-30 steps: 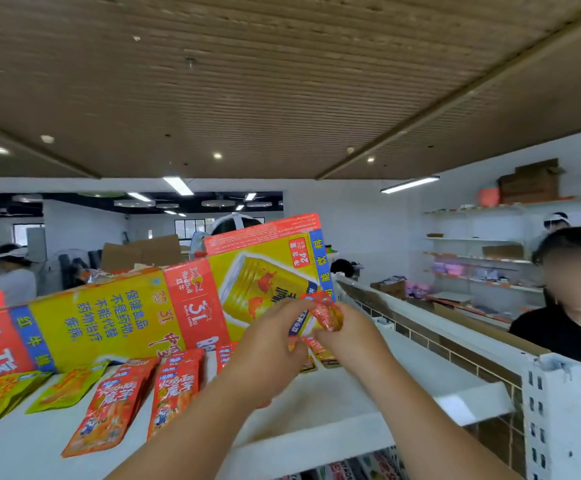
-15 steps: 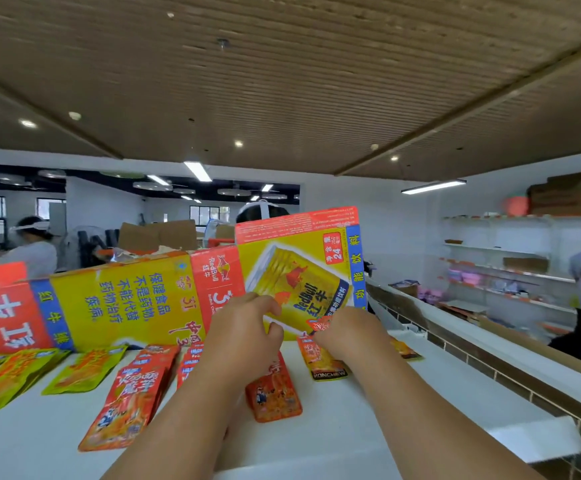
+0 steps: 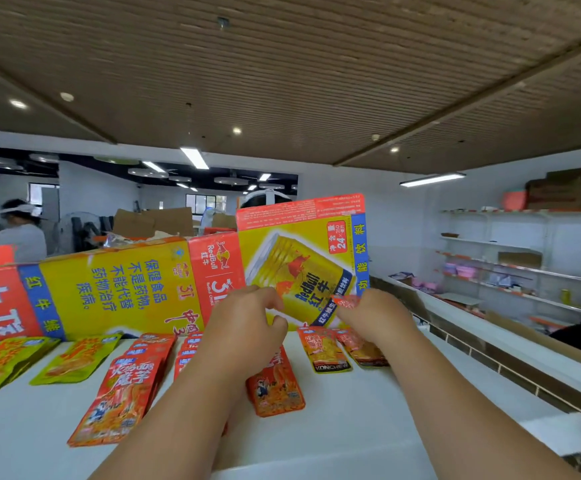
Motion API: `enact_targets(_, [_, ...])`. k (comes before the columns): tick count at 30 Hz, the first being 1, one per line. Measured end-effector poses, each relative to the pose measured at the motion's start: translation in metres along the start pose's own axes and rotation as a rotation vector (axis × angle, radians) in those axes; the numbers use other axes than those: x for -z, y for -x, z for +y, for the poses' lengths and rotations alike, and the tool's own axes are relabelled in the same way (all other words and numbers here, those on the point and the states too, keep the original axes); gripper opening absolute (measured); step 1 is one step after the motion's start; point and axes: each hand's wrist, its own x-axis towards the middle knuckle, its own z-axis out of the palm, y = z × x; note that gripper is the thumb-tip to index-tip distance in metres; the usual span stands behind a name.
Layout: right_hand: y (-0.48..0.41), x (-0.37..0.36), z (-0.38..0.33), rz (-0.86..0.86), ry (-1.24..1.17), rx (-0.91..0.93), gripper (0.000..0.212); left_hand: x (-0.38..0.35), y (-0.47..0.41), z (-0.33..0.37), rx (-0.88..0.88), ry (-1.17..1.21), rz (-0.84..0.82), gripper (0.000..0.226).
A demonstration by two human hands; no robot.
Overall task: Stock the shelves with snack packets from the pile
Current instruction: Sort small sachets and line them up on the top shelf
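At the shelf's back edge, against the Red Bull carton (image 3: 126,289), I log: right fingers (image 3: 355,315) pinching a small red packet (image 3: 346,301); right hand (image 3: 381,318) raised. Left hand (image 3: 244,329) just beside, fingers curled, nothing seen in them. Flat on the white shelf (image 3: 351,431): orange packets (image 3: 323,353) below the wrists, red packets (image 3: 126,393) leftward, green packets (image 3: 70,362) near the left edge.

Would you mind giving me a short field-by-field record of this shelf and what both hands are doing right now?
surface: white shelf top
backdrop: flattened Red Bull carton standing along the back
left group: green packets lying flat
middle group: red packets lying flat
right group: orange packets lying flat
left hand: fingers curled, contents cannot be told
right hand: pinches a small red packet in front of the carton
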Motion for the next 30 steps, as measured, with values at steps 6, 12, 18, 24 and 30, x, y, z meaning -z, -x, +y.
enact_targets(6, [-0.021, 0.028, 0.068, -0.021, 0.215, -0.115, 0.061, -0.002, -0.002, 0.002, 0.016, -0.012, -0.016, 0.013])
enact_targets(12, [-0.023, 0.008, 0.096, -0.053, 0.158, -0.133, 0.055, -0.007, -0.002, 0.003, 0.015, -0.039, -0.059, 0.012])
enact_targets(18, [-0.024, 0.001, 0.099, -0.012, 0.112, -0.089, 0.049, -0.005, 0.001, 0.003, 0.039, -0.037, -0.092, 0.011])
enact_targets(24, [-0.027, -0.001, 0.099, -0.098, 0.164, -0.03, 0.042, -0.005, 0.001, 0.002, 0.059, -0.056, -0.144, 0.011])
enact_targets(30, [-0.028, 0.001, 0.103, -0.15, 0.159, -0.023, 0.029, -0.004, 0.002, 0.001, 0.087, -0.045, -0.177, 0.009])
